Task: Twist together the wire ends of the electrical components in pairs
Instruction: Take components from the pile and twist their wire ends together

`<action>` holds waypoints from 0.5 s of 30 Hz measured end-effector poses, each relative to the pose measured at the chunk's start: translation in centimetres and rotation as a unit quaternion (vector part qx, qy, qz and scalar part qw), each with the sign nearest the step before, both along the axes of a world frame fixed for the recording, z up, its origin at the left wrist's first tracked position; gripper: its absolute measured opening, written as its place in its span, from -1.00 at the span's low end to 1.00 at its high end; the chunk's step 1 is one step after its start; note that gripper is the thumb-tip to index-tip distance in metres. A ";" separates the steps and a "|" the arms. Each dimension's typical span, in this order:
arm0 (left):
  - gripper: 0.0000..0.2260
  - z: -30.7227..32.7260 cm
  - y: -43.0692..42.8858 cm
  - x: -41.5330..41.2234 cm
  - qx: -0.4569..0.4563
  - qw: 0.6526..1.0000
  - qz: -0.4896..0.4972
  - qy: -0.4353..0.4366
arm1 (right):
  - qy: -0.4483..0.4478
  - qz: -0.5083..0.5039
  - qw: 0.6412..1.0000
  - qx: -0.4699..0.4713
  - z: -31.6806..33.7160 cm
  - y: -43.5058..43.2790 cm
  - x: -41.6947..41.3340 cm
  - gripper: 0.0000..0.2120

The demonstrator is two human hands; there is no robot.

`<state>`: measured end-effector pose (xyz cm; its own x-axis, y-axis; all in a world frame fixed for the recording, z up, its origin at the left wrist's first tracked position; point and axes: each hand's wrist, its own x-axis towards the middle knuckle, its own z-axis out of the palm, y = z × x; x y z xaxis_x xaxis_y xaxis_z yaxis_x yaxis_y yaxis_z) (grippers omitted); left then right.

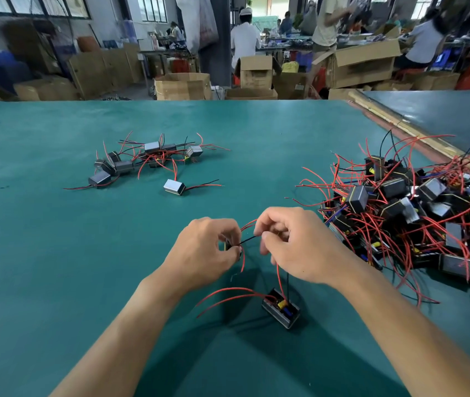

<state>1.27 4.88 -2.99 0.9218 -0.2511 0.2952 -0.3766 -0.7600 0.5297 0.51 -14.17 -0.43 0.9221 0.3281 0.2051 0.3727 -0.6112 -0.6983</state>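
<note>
My left hand [205, 250] grips a small dark component, mostly hidden inside the fingers, with a red wire hanging below it. A black wire [247, 240] runs from that hand across to my right hand [294, 245], whose fingertips pinch its end together with a red wire. A second component [281, 308], a grey box with yellow and blue parts, hangs or rests just below my right hand on the green table [56, 253]; its red and black leads rise into that hand, and two more red leads trail left.
A large heap of components with red wires [417, 213] lies at the right. A smaller group of components [144, 159] sits far left of centre, one single unit [174, 187] nearer. Cardboard boxes and people working stand beyond the table's far edge.
</note>
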 end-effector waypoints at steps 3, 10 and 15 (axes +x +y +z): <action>-0.93 -0.2 0.1 0.0 -0.015 1.000 -0.008 -0.003 | -0.010 -0.029 1.000 -0.002 0.0 -0.2 0.2 -0.73; -0.79 -0.3 0.2 0.3 -0.017 1.000 -0.014 0.015 | -0.008 -0.039 0.999 0.028 0.1 -0.3 0.4 -0.78; -0.88 -0.4 0.2 0.4 -0.019 1.000 -0.011 0.015 | -0.008 -0.039 0.998 0.043 0.0 -0.3 0.4 -0.80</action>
<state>1.68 5.13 -3.42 0.9252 -0.2599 0.2764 -0.3756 -0.7311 0.5696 0.89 -14.47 -0.38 0.9408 0.2361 0.2433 0.3372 -0.5772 -0.7438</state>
